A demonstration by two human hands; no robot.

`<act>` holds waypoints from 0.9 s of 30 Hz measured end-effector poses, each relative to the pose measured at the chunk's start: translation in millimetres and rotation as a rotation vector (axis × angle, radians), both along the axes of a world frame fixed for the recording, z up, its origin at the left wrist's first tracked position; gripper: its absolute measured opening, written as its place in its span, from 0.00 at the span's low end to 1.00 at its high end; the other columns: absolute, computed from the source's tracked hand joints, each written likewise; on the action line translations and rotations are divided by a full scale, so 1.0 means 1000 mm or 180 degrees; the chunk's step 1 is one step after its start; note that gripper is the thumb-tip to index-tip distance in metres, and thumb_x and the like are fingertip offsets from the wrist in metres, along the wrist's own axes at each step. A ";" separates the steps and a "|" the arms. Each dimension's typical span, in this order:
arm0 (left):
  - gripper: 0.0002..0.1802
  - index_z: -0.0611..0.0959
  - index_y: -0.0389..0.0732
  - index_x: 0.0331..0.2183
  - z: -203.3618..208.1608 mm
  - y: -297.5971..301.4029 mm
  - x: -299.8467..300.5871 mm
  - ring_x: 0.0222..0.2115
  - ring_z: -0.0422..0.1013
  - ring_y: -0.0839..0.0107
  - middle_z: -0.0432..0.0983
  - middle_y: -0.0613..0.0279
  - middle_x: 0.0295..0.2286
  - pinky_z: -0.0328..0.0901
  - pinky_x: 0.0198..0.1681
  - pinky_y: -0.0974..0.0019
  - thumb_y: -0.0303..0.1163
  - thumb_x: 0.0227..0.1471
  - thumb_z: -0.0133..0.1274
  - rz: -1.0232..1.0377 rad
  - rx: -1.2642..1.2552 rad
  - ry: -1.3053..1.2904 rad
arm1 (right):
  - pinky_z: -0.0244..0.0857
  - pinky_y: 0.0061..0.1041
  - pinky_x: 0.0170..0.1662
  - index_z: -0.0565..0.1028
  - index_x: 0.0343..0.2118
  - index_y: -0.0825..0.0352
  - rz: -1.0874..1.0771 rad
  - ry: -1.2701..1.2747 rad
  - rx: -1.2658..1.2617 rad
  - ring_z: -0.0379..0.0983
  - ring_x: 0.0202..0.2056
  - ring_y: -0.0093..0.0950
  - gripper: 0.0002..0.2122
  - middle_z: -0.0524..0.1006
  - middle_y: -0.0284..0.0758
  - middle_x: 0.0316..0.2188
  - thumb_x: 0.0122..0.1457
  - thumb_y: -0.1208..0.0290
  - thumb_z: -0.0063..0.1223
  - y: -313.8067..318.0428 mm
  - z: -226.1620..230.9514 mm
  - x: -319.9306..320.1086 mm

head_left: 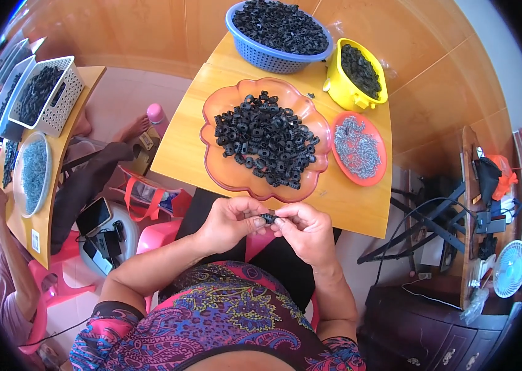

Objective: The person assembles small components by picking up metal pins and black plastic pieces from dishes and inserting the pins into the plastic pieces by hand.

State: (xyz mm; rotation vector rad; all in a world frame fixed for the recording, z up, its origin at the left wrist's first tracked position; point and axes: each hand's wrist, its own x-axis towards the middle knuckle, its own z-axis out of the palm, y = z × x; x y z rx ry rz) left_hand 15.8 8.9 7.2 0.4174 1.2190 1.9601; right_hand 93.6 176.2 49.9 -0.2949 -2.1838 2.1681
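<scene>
Between my two hands, just off the table's near edge, is a small black plastic part [268, 218]. My left hand [231, 221] pinches its left end with thumb and fingers. From the other side, the thumb and fingertips of my right hand [303, 227] close on its right end. Beyond my hands an orange scalloped tray [218, 167] carries a heap of small black plastic parts [267, 139]. To its right lies a red oval plate [377, 174] with many small silvery metal pieces [358, 148]. Fine detail of the held part is hidden by my fingertips.
A blue basket [273, 62] and a yellow tub [341, 89], both full of black parts, stand at the table's far side. Left, a person [11, 278] sits at another table [57, 167] with white baskets [66, 105]. A folding table [466, 204] stands right.
</scene>
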 end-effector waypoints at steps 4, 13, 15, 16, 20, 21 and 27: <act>0.08 0.77 0.30 0.39 0.005 -0.002 0.005 0.30 0.74 0.77 0.78 0.59 0.30 0.69 0.34 0.74 0.19 0.55 0.48 0.0217 -0.0094 0.0506 | 0.71 0.17 0.32 0.73 0.33 0.73 0.0086 -0.0058 0.0014 0.74 0.28 0.17 0.04 0.77 0.31 0.26 0.55 0.84 0.51 -0.002 0.004 -0.004; 0.06 0.78 0.30 0.35 0.013 -0.005 0.005 0.25 0.73 0.78 0.77 0.59 0.24 0.70 0.29 0.73 0.18 0.51 0.52 0.0648 -0.0627 0.1499 | 0.70 0.16 0.31 0.73 0.30 0.73 0.0255 -0.0077 0.0047 0.74 0.27 0.17 0.02 0.75 0.30 0.25 0.53 0.83 0.53 -0.003 0.001 -0.012; 0.06 0.78 0.30 0.33 0.013 -0.005 0.004 0.25 0.73 0.78 0.77 0.58 0.24 0.69 0.29 0.73 0.17 0.50 0.53 0.0669 -0.0649 0.1570 | 0.71 0.17 0.31 0.74 0.32 0.73 0.0314 0.0208 0.0549 0.74 0.27 0.18 0.03 0.76 0.32 0.25 0.54 0.84 0.52 -0.003 -0.001 -0.011; 0.06 0.78 0.30 0.33 0.013 -0.006 0.004 0.25 0.73 0.78 0.77 0.58 0.24 0.69 0.29 0.73 0.17 0.50 0.53 0.0682 -0.0657 0.1569 | 0.71 0.17 0.31 0.74 0.32 0.73 0.0329 0.0210 0.0543 0.74 0.27 0.18 0.03 0.76 0.32 0.25 0.54 0.84 0.52 0.000 0.001 -0.012; 0.05 0.79 0.31 0.32 0.017 -0.009 0.001 0.25 0.73 0.77 0.77 0.59 0.24 0.69 0.29 0.72 0.18 0.49 0.55 0.0444 -0.0635 0.1228 | 0.73 0.20 0.29 0.73 0.35 0.74 0.0839 -0.0082 -0.0502 0.77 0.26 0.24 0.06 0.77 0.37 0.26 0.55 0.82 0.54 0.016 0.005 -0.016; 0.05 0.79 0.31 0.32 0.019 -0.010 0.001 0.26 0.73 0.76 0.77 0.59 0.24 0.68 0.29 0.72 0.18 0.49 0.55 0.0386 -0.0682 0.1408 | 0.73 0.20 0.29 0.73 0.35 0.74 0.0894 -0.0261 -0.0860 0.77 0.26 0.25 0.06 0.77 0.37 0.26 0.54 0.81 0.55 0.017 0.003 -0.017; 0.08 0.80 0.32 0.34 0.021 -0.011 0.001 0.27 0.75 0.68 0.77 0.53 0.26 0.69 0.30 0.69 0.18 0.47 0.55 0.0401 -0.0460 0.2086 | 0.72 0.20 0.27 0.72 0.34 0.72 0.1030 -0.0459 -0.1266 0.77 0.25 0.25 0.07 0.76 0.37 0.25 0.54 0.78 0.57 0.015 -0.008 -0.017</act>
